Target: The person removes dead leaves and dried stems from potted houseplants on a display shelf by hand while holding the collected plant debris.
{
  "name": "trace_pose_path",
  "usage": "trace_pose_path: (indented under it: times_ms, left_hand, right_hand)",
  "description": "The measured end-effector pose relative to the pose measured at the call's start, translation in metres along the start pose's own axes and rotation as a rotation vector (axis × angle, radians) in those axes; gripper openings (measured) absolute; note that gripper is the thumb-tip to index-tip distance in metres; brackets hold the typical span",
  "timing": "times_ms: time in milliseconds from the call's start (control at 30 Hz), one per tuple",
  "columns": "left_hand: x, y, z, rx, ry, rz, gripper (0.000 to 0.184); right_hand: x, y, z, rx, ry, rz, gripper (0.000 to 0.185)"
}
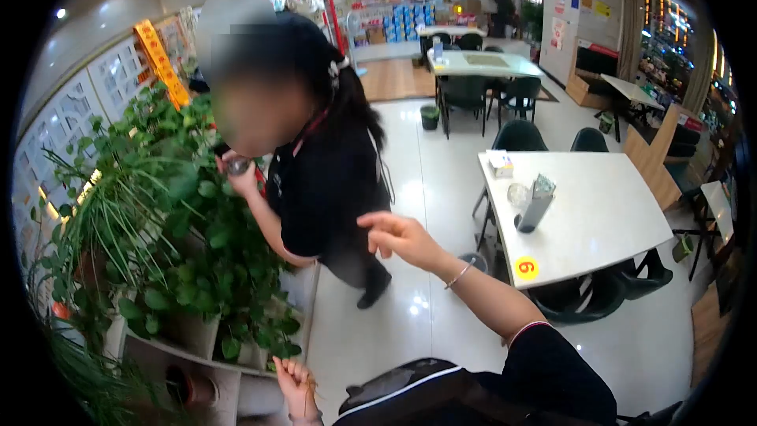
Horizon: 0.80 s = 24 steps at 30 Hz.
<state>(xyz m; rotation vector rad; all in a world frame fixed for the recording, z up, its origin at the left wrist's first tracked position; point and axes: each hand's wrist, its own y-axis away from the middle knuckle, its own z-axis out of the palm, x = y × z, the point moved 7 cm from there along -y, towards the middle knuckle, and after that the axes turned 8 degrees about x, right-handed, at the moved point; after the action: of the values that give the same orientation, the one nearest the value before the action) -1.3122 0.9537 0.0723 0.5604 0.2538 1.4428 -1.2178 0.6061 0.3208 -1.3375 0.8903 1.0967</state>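
Note:
My right hand [404, 241] is raised in mid-air near the middle of the view, with its fingers loosely bent, apart and holding nothing. Low in the view, my left hand [296, 385] is closed beside the lower leaves of the green plants [185, 197]. A thin brownish strand shows at its fingers, too small to make out. Another person [323, 150] in a dark top stands between the plants and my right hand. That person holds a small dark and metallic object [236, 164] near the leaves.
A white shelf [189, 351] bears the plants, with a pot [192, 385] low inside. On the right, a white table [591, 205] holds a grey holder [537, 203], a glass and a tissue box, with dark chairs around it. Further tables and a bin [430, 117] stand behind.

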Motion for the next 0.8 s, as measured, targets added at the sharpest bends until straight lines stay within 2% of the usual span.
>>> trace_pose_path:
  times_ms: [67, 133, 233, 267, 300, 333, 367, 400, 433, 533, 567, 633, 700, 733, 800]
  left_hand:
    - [0.002, -0.011, -0.025, 0.104, -0.083, 0.069, 0.041]
    - [0.006, -0.037, -0.077, 0.137, -0.171, 0.004, 0.04]
    - [0.002, -0.048, -0.161, 0.391, -0.106, -0.108, 0.041]
    - [0.007, -0.044, -0.193, 0.498, -0.21, -0.094, 0.041]
    - [0.012, -0.038, -0.227, 0.589, -0.313, -0.08, 0.041]
    - [0.016, -0.032, -0.258, 0.675, -0.415, -0.066, 0.041]
    - [0.019, -0.022, -0.289, 0.797, -0.397, -0.054, 0.042]
    - [0.022, -0.011, -0.314, 0.836, -0.461, -0.068, 0.042]
    - [0.026, 0.001, -0.336, 0.874, -0.528, -0.086, 0.042]
    - [0.025, 0.013, -0.338, 1.023, -0.582, -0.13, 0.042]
    - [0.021, 0.016, -0.334, 1.082, -0.575, -0.143, 0.042]
    - [0.016, 0.001, -0.325, 1.022, -0.629, -0.195, 0.041]
    - [0.009, -0.022, -0.309, 0.924, -0.649, -0.227, 0.041]
    - [0.004, -0.036, -0.298, 0.858, -0.697, -0.257, 0.041]
    - [-0.007, -0.067, -0.275, 0.715, -0.789, -0.319, 0.04]
  right_hand:
    - [0.088, 0.037, 0.003, -0.016, -0.061, 0.24, 0.025]
    - [0.184, 0.101, 0.006, -0.058, -0.072, 0.518, 0.025]
    - [0.323, 0.231, -0.022, -0.178, 0.183, 0.873, 0.026]
    - [0.365, 0.279, -0.044, -0.198, 0.297, 0.964, 0.027]
    - [0.398, 0.324, -0.066, -0.1, 0.352, 1.027, 0.027]
    - [0.424, 0.375, -0.089, 0.115, 0.257, 1.138, 0.027]
    - [0.422, 0.409, -0.108, 0.177, 0.403, 1.166, 0.027]
    - [0.438, 0.449, -0.128, -0.026, 0.731, 1.277, 0.028]
    - [0.462, 0.495, -0.142, -0.213, 0.864, 1.225, 0.027]
    - [0.466, 0.57, -0.149, -0.906, 1.187, 0.879, 0.028]
    - [0.454, 0.574, -0.152, -0.863, 1.168, 0.958, 0.027]
    - [0.415, 0.568, -0.157, -0.78, 1.127, 1.11, 0.026]
    - [0.395, 0.565, -0.162, 0.134, 0.636, 1.445, 0.024]
    - [0.387, 0.567, -0.159, 0.593, 0.351, 1.513, 0.023]
    - [0.396, 0.559, -0.141, 0.638, 0.308, 1.461, 0.024]
